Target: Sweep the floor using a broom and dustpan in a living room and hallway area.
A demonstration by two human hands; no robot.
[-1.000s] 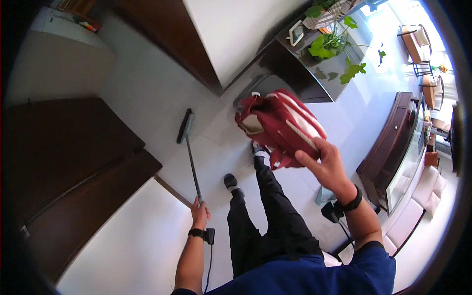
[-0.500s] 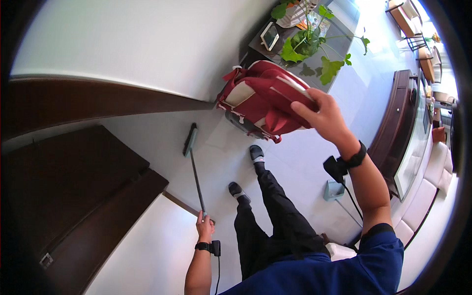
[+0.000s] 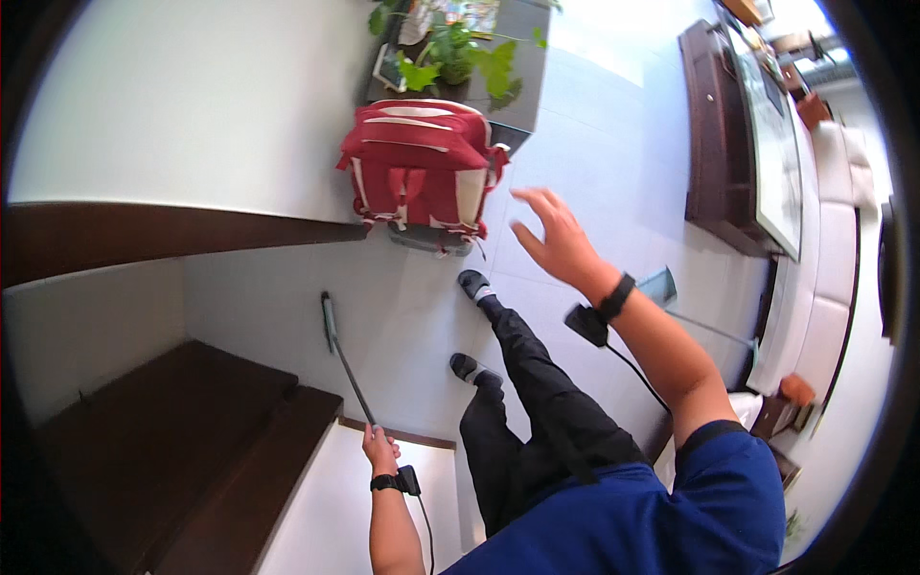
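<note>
Dark wooden stair treads (image 3: pixel 163 431) fill the 8 o'clock part of the view, with a pale wall (image 3: pixel 192 105) rising above them toward 10 o'clock. Just right of the steps, the person's left hand (image 3: pixel 380 448) is closed in a fist around the top of a thin dark mop handle (image 3: pixel 350 379), which slants up and left to a narrow flat mop head (image 3: pixel 329 321) lying on the light tiled floor (image 3: pixel 402 316). A black wrist strap (image 3: pixel 385 483) with a small black unit sits at that wrist, a thin cable hanging from it.

At 12 o'clock a red backpack (image 3: pixel 422 172) with pale grey panels stands on the floor against the base of the wall, straps facing the camera; no hand touches it. Behind it, a dark low cabinet (image 3: pixel 522 67) carries leafy green potted plants (image 3: pixel 460 57).

The person's dark-trousered legs and two black shoes (image 3: pixel 472 284) stand on the tiles at centre. To their right, toward 1 o'clock, the right hand (image 3: pixel 556 240) is raised in the air, fingers spread wide and holding nothing, near the backpack but apart from it. A black band (image 3: pixel 616 297) circles this wrist too, with a cable trailing down the forearm.

Far right, at 2 o'clock, a dark wooden sideboard (image 3: pixel 709 144) bears a flat screen (image 3: pixel 767 144), with a pale sofa (image 3: pixel 843 240) beyond.
</note>
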